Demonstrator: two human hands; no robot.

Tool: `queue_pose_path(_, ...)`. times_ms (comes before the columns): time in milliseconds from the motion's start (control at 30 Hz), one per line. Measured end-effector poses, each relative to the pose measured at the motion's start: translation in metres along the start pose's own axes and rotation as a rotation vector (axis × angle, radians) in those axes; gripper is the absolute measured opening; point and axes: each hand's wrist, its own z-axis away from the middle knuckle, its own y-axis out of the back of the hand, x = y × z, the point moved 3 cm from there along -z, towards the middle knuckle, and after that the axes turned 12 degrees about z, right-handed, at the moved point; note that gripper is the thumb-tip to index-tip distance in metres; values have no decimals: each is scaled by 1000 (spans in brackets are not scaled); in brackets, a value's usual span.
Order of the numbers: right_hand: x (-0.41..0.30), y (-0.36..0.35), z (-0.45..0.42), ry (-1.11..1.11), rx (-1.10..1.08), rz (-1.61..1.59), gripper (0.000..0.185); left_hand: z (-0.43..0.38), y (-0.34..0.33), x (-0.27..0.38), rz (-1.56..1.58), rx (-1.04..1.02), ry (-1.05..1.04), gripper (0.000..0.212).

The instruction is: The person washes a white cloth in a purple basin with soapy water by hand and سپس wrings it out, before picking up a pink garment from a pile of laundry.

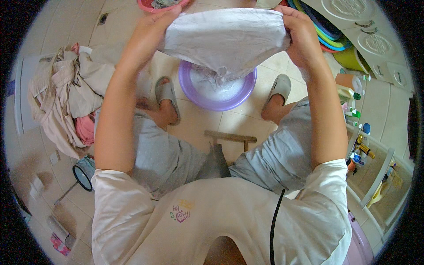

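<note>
A wet white cloth garment [225,36] is stretched wide between my two hands. My left hand [165,23] grips its left top corner, and my right hand [296,28] grips the right one; the cloth hides some of the fingers. The garment's lower middle hangs in a bunched point over a purple basin [217,105]. White suds [215,89] cover the water inside. Whether the cloth's lowest part touches the suds I cannot tell. The basin stands on the tiled floor between my slippered feet.
Beige clothes [76,73] lie heaped at the left. A pink basin [145,7] with wet cloth sits beyond my left hand. Several colourful basins [323,29] lean by cabinets at the right, near bottles [347,92] and a plastic shelf [377,179]. A wooden stool [232,136] shows between my legs.
</note>
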Motion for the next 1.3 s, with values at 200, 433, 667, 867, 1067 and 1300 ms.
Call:
queue_pose_path(200,-5,-28,3,-127,-158,-341,20,-5,-26,-19,526,-110,-171,37)
queue_pose_path(433,-20,-59,8,55,-268,-203,21,22,-73,-10,469,-278,-421,39)
queue_pose_path(667,-9,-81,6,279,-35,-187,16,17,-60,-7,212,-158,-517,41)
queue_pose_path(867,28,-112,11,199,-288,54,45,20,-42,-1,412,-123,-450,38)
queue_pose_path(1067,120,-112,8,225,-426,540,36,33,-28,39,714,-119,-529,34)
queue_pose_path(1300,137,-92,-3,-56,-297,427,33,28,9,41,787,-12,-538,32)
